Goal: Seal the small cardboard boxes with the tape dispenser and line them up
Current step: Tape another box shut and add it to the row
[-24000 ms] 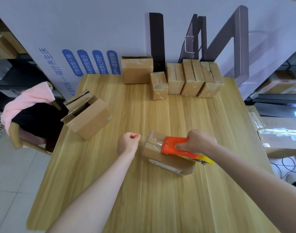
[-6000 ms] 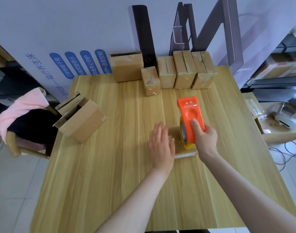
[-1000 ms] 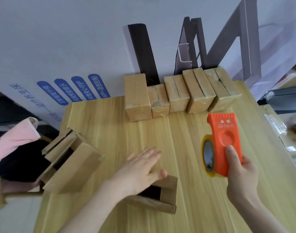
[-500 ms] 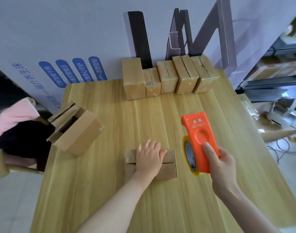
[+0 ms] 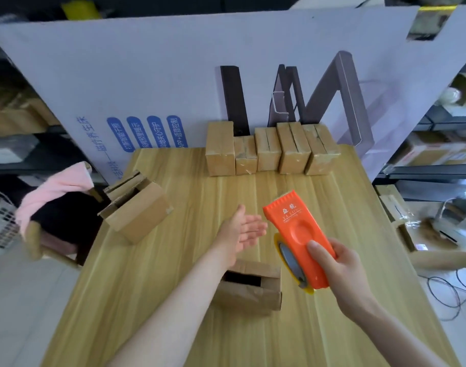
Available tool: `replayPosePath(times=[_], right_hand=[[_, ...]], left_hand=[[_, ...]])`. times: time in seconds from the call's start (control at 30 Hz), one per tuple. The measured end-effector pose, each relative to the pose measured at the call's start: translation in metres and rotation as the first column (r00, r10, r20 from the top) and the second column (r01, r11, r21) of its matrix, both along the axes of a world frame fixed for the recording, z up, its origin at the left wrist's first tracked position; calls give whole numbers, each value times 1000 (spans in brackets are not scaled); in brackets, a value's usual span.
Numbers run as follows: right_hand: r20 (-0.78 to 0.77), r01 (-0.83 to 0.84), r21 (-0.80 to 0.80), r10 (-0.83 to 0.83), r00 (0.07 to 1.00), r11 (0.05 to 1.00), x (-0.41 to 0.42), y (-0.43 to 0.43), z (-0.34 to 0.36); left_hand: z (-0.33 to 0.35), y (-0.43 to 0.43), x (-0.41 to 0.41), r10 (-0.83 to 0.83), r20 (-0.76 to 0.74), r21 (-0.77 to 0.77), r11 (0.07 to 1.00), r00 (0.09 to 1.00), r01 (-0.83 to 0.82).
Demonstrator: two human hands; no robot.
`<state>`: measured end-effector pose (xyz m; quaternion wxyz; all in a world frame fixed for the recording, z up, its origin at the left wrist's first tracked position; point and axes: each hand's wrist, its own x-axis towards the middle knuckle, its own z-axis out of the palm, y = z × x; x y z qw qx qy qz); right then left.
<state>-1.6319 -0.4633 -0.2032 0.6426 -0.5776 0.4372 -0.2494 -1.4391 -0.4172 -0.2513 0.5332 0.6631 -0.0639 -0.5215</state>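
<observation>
Head view. My left hand (image 5: 239, 231) is wide open, fingers straight and together, palm turned to the right. It hovers over the bench (image 5: 173, 300) and holds nothing.

My right hand (image 5: 340, 271) grips the orange tape dispenser (image 5: 298, 234) by its near end, thumb on top. The dispenser is off the bench, its toothed edge pointing away from me. The tape roll (image 5: 287, 255) shows on its left side.

The small box (image 5: 249, 290) stands on the bench, near me, below my left forearm and just left of the dispenser. Its top flaps are apart. The gap is dark; I cannot tell what is inside.

A row of five boxes (image 5: 271, 152) stands at the far edge of the bench, side by side and touching, all closed.

A larger box (image 5: 136, 210) lies tilted at the left edge of the bench, flaps open to the rear left. Its inside is dark.

A chair (image 5: 33, 239) with a pink cloth (image 5: 54, 189) stands left of the bench.
</observation>
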Motion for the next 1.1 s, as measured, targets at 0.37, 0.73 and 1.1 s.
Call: replayPosePath(times=[0.37, 0.73, 1.1], right_hand=[[-174, -285, -277, 244, 954, 918, -10, -5, 12], [-185, -311, -301, 265, 946, 901, -10, -11, 18], [-183, -261, -350, 208, 961, 900, -11, -17, 25]], left_hand=[[87, 35, -8, -90, 357, -125, 982, 930, 143], [93, 27, -4, -46, 474, -70, 994, 879, 89], [89, 12, 1, -101, 513, -63, 986, 853, 155]])
